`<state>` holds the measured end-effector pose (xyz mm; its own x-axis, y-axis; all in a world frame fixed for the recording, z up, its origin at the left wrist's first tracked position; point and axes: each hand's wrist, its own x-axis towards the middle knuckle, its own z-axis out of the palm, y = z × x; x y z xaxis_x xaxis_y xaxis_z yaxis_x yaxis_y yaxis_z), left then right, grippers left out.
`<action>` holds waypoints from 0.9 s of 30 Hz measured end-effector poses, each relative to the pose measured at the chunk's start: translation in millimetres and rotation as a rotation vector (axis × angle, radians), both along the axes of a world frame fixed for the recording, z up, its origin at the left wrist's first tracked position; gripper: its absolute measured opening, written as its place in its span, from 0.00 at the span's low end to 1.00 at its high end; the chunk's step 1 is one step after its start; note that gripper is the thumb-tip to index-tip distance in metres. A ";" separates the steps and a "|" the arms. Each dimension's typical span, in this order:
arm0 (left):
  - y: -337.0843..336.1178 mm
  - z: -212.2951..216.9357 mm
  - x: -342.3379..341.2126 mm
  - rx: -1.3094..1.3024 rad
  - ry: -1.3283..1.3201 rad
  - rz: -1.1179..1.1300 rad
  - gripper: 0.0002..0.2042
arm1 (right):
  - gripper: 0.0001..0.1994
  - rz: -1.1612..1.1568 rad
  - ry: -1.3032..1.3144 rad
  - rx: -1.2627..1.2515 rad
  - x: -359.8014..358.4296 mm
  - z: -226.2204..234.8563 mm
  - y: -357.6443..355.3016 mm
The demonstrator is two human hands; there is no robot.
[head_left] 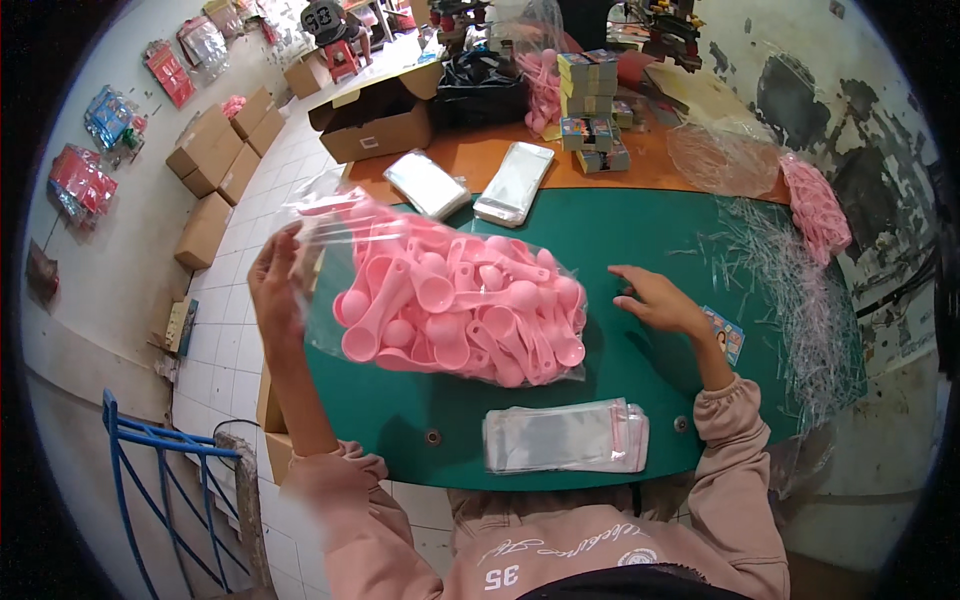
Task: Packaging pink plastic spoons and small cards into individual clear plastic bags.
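Observation:
A large clear plastic bag [320, 250] full of pink plastic scoops [450, 300] lies tilted over the green table [640, 370]. My left hand [275, 285] is closed on the bag's loose left end. To the right of the bag, my right hand [655, 300] hovers over the table with its fingers apart and nothing in them. Close to my right wrist lies a small blue printed card [722, 335], partly covered by the arm. Near the front edge, a stack of flat clear plastic sleeves [560, 438] rests in front of the bag.
Two more stacks of clear sleeves [426, 184] [514, 184] lie behind the bag. Bundled printed cards [590, 100] and an open cardboard box [375, 125] stand farther back. Loose plastic strips [800, 310] and a pink bundle [815, 210] are at the right. A blue railing [165, 445] stands lower left.

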<state>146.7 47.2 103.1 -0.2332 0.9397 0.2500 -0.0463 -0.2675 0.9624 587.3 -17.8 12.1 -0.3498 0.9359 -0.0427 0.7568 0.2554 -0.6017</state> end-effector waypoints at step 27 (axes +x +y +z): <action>2.2 -141.7 -33.7 -0.102 0.581 0.162 0.23 | 0.20 0.285 0.247 0.098 -58.1 -20.2 32.0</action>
<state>113.0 49.4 -38.7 -0.2276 0.9296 0.2898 0.5274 -0.1325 0.8392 529.2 14.2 -8.0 -0.5849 0.7951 0.1603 0.4828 0.5001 -0.7189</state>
